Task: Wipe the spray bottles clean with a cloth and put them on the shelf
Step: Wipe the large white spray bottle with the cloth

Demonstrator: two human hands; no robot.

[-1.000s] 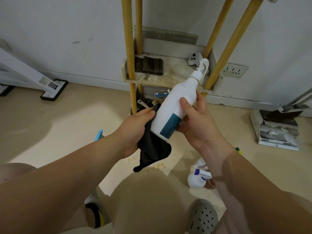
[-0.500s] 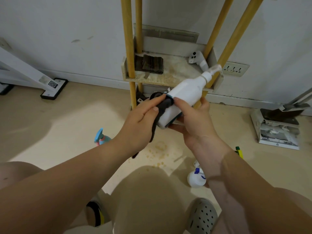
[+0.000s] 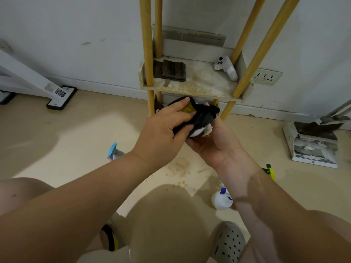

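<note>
My right hand (image 3: 216,147) holds the white spray bottle (image 3: 196,132) from below, just in front of the low shelf (image 3: 191,88). Only the bottle's white base shows; a black cloth (image 3: 203,115) covers the rest. My left hand (image 3: 163,130) grips that cloth around the bottle. On the floor lie more spray bottles: a white one with a blue trigger (image 3: 221,200) by my right forearm, a pink one with a blue nozzle (image 3: 115,151) behind my left forearm, and a green and yellow one (image 3: 269,170) at the right.
The shelf on yellow poles (image 3: 146,40) carries a folded dark cloth (image 3: 170,70) and a white controller (image 3: 226,67). A dustpan (image 3: 313,145) stands at the right wall and a white stand base (image 3: 60,96) at the left. Crumbs lie on the floor (image 3: 180,168).
The bottle has turned so its base faces me, and the black cloth has slid up over its body and nozzle. Both hands stay in front of the shelf.
</note>
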